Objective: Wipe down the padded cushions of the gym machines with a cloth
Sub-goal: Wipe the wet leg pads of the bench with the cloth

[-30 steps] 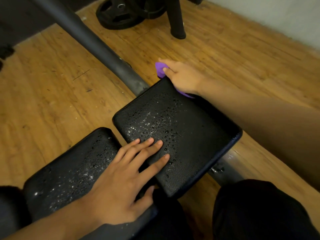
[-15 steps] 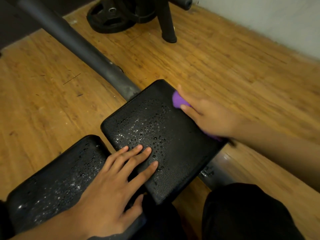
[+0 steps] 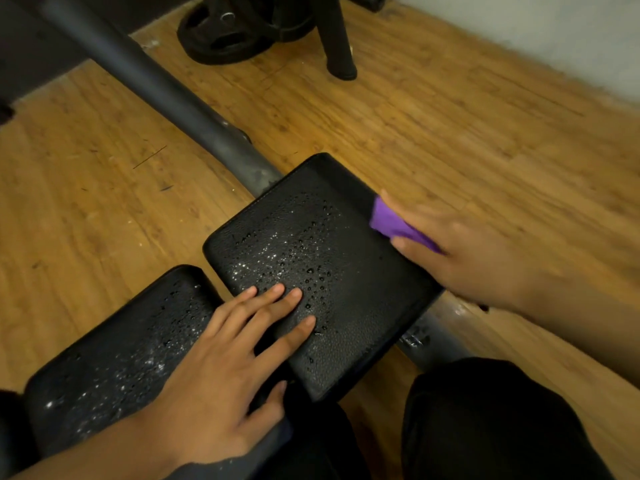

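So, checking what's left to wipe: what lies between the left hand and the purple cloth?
Head view: only the black cushion, partly beaded with water droplets, lies between the left hand and the purple cloth.

There are two black pads, a far pad [image 3: 360, 292] and a near pad [image 3: 114, 362]. There is one purple cloth [image 3: 391, 226]. There are two hands, a left hand [image 3: 221, 386] and a right hand [image 3: 474, 258]. There is one thick gray bar [image 3: 166, 88], one black leg [image 3: 337, 39], and at least one round weight plate [image 3: 225, 39].
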The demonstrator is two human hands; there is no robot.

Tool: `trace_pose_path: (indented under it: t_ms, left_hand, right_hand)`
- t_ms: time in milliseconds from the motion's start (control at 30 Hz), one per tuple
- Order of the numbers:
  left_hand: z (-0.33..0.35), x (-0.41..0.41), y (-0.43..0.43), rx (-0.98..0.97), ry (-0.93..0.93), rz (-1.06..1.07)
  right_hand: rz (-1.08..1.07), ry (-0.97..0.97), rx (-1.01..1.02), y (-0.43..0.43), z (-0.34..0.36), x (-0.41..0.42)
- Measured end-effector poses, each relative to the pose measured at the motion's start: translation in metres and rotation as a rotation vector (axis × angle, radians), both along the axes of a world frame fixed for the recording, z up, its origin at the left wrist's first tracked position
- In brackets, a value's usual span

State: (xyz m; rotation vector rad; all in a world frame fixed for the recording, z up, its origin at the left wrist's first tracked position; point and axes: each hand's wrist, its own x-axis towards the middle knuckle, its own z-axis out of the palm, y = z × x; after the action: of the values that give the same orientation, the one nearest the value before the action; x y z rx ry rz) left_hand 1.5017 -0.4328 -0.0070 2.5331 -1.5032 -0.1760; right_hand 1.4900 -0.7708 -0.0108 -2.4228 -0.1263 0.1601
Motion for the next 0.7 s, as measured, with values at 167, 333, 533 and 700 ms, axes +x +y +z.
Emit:
trace_pose_path:
  t_ms: [167, 333, 533, 700]
  left_hand:
    - [-0.001, 0.000, 0.000, -0.001, -0.013, -0.003]
    - [0.003, -0.001, 0.000, 0.017, 0.011, 0.008]
    - [0.004, -0.002, -0.001, 0.032, 0.017, 0.009]
    - [0.000, -0.002, -0.001, 0.019, -0.025, 0.005]
  right_hand:
    - [0.002, -0.083, -0.028, 0.011, -0.008, 0.023]
    - [-0.037, -0.045, -0.065, 0.044, -0.017, 0.153]
    - [-0.072, -0.028, -0.081, 0.040, -0.014, 0.128]
    - [-0.056, -0.013, -0.123, 0.010, -0.002, -0.001]
